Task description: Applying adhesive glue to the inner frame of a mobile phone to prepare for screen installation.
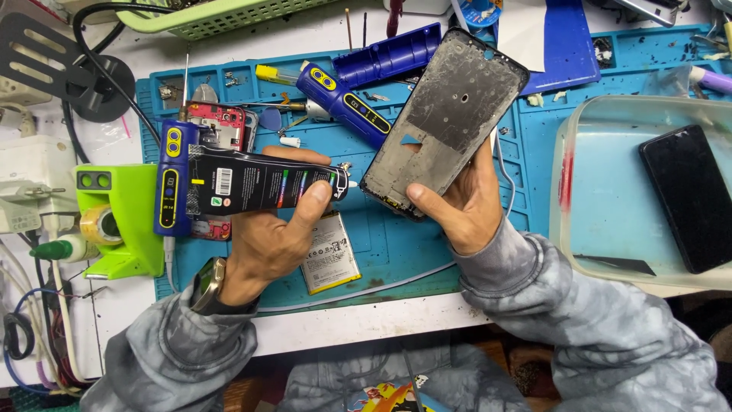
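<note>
Black and glossy, a squeeze tube with coloured stripes and a white nozzle (259,183) lies crosswise in the left hand (271,233), whose fingers are wrapped around its body, thumb on top; the nozzle tip sits just beside the lower corner of a grey, scuffed phone frame with its bare inner side showing (446,114). The right hand (465,202) grips that frame by its lower end, thumb across the bottom edge, the other fingers hidden behind it. The frame tilts up over the middle of the blue silicone work mat (396,244), covering whatever lies beneath it.

Under the left hand, near the mat's front edge, a flat silver phone battery with a yellow end (333,255) is half hidden by the palm. A red circuit board assembly (221,126) at the mat's left edge is partly covered by the tube and by a blue and yellow electric screwdriver (169,179) standing in a lime-green holder (126,217). A second blue screwdriver (347,103) lies toward the mat's back edge. At the right, a clear plastic tray (610,191) holding a black phone (690,198) is cut off by the picture's edge. Small parts along the back edge are too tiny to identify.
</note>
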